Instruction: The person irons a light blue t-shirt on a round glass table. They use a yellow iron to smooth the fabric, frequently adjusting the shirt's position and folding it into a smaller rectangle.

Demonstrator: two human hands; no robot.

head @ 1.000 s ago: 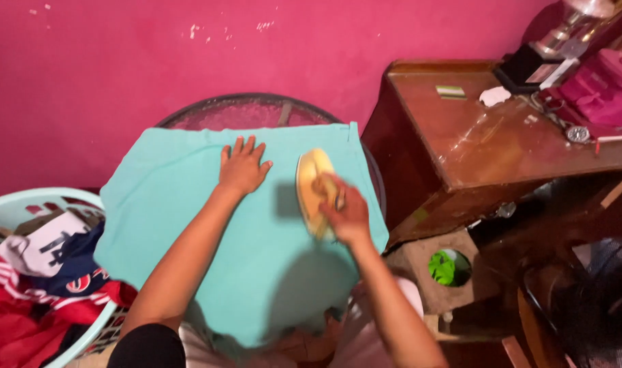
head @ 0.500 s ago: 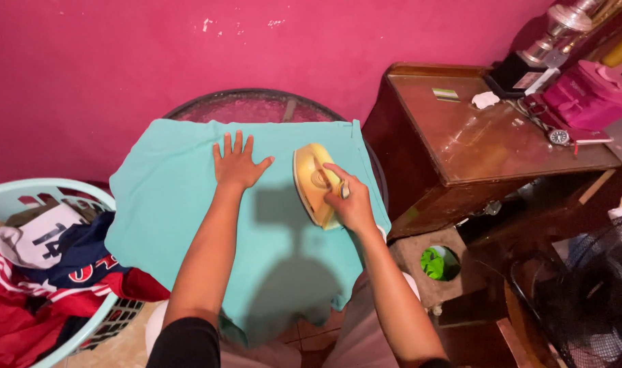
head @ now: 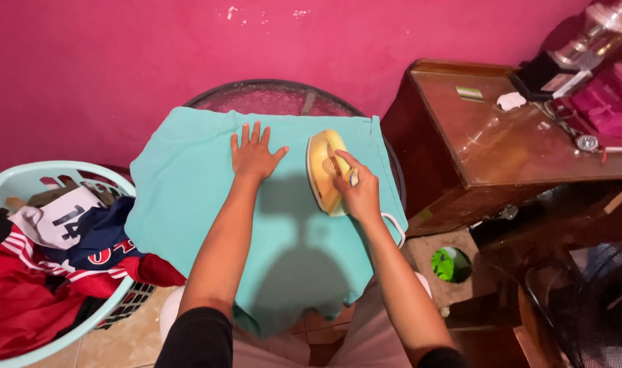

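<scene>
While the left hand [head: 254,155] lies flat, fingers spread and released, on the teal cloth [head: 188,197], the right hand [head: 357,193] clenches the handle of the yellow iron [head: 322,165], which sits on the cloth's right part. Cloth: smooth, draped over a round glass counter [head: 270,95]. Left: pale plastic basket [head: 25,178] heaped with red and navy clothes. Right, just beside: glossy brown wooden cabinet [head: 502,146]. Wall: rough pink plaster.
</scene>
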